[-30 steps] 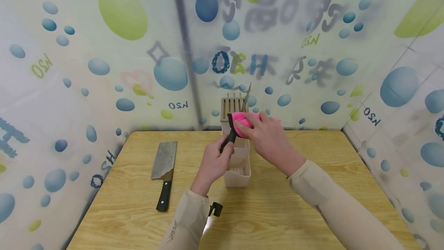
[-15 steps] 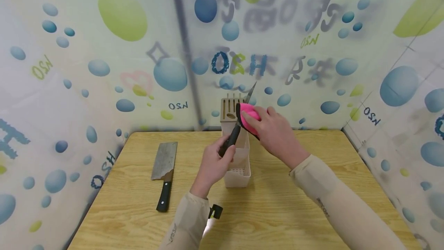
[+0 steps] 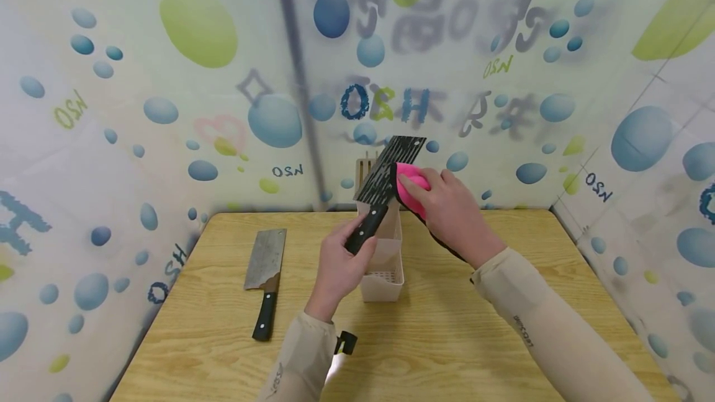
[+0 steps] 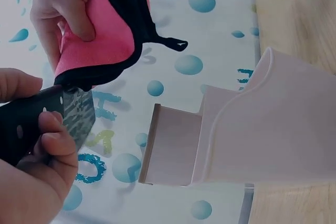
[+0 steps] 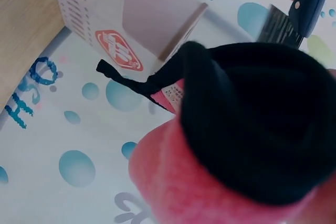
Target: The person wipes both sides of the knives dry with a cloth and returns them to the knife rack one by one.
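My left hand (image 3: 342, 265) grips the black riveted handle of a cleaver (image 3: 385, 172), raised in front of the knife rack. The cleaver's broad blade, patterned dark and light, slants up to the right with its flat face toward the head view. A pink cloth with black edging (image 3: 410, 188) is bunched in my right hand (image 3: 455, 213), its edge against the right side of the blade. In the left wrist view the cloth (image 4: 102, 40) covers part of the blade just beyond the handle. The cloth hides most of my right hand in the right wrist view.
Behind the hands stands a pale knife rack (image 3: 382, 287) with a slotted brown top and an open front bin. A second cleaver (image 3: 265, 259) lies on the wooden table (image 3: 195, 340) at left. A patterned sheet (image 3: 234, 98) surrounds the table's back and sides.
The cleaver has turned from nearly edge-on to showing its broad face. My right hand and the cloth have shifted up and right along it, uncovering more blade.
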A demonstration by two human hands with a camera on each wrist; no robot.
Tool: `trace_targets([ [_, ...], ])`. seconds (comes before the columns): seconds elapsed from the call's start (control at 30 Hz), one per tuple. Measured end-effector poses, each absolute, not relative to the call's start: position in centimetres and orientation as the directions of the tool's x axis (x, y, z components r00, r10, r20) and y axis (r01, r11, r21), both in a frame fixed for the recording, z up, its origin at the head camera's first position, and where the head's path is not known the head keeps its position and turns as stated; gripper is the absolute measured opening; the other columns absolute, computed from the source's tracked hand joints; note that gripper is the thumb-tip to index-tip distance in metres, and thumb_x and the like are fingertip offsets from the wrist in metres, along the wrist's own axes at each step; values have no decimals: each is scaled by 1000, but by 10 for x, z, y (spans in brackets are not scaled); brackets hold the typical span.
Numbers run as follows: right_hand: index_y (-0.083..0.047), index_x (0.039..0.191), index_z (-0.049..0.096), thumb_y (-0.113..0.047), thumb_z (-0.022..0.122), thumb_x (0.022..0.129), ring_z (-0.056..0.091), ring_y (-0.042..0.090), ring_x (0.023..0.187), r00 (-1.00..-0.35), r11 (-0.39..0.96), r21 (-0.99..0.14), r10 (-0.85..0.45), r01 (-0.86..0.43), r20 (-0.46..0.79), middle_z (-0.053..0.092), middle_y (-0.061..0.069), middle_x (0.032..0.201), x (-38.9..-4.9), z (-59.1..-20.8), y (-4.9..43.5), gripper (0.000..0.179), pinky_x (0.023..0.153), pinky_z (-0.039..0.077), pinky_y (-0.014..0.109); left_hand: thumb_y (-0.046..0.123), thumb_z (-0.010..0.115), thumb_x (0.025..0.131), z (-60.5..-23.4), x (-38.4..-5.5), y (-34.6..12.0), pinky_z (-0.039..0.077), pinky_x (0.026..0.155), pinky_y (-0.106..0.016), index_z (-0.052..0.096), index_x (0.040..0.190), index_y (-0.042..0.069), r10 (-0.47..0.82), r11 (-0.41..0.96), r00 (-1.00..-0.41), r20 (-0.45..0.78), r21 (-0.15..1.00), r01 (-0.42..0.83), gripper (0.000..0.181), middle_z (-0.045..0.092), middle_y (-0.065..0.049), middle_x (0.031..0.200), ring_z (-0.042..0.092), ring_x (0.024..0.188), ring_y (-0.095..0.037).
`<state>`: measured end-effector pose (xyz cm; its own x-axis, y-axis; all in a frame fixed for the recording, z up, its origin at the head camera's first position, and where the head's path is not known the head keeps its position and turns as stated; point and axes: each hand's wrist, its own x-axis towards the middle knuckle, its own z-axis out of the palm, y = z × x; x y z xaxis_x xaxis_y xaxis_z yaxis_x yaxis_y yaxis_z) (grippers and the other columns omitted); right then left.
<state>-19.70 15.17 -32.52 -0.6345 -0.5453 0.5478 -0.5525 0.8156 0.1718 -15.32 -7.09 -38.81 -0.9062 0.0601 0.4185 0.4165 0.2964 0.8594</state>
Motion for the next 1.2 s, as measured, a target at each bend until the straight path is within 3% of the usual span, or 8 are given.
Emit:
trace_targets([
  [0.3, -12, 139, 66, -8, 81, 86, 59, 40, 89, -630, 820, 173, -537, -546, 560, 64, 26, 122, -199, -326, 154, 55, 80, 59, 46, 4, 76, 89, -389, -152, -71, 47, 71, -30, 72, 120, -1, 23, 300, -902, 431, 858, 417, 32, 68, -15, 105, 56, 84, -22],
  [0.63, -8, 139, 66, -5, 87, 76, 61, 43, 96, -670, 851, 164, -499, -499, 549, 64, 27, 124, -206, -323, 159, 66, 82, 60, 47, 3, 77, 88, -393, -150, -74, 45, 59, -23, 75, 121, 1, 41, 274, -882, 469, 844, 461, 33, 70, -16, 100, 56, 73, -19],
  [0.97, -5, 138, 65, 0, 80, 79, 59, 46, 101, -721, 876, 150, -465, -458, 515, 63, 29, 125, -219, -316, 173, 61, 85, 58, 50, 1, 75, 90, -400, -150, -78, 49, 61, -24, 72, 126, 0, 97, 301, -860, 501, 809, 505, 37, 68, -14, 101, 58, 78, -20],
  [1.2, 0, 134, 65, 2, 74, 84, 60, 45, 99, -662, 873, 173, -463, -456, 589, 64, 31, 120, -224, -304, 179, 51, 87, 56, 51, 1, 74, 91, -400, -150, -78, 47, 58, -24, 71, 127, -1, 107, 333, -859, 501, 796, 506, 36, 64, -13, 97, 54, 74, -19],
])
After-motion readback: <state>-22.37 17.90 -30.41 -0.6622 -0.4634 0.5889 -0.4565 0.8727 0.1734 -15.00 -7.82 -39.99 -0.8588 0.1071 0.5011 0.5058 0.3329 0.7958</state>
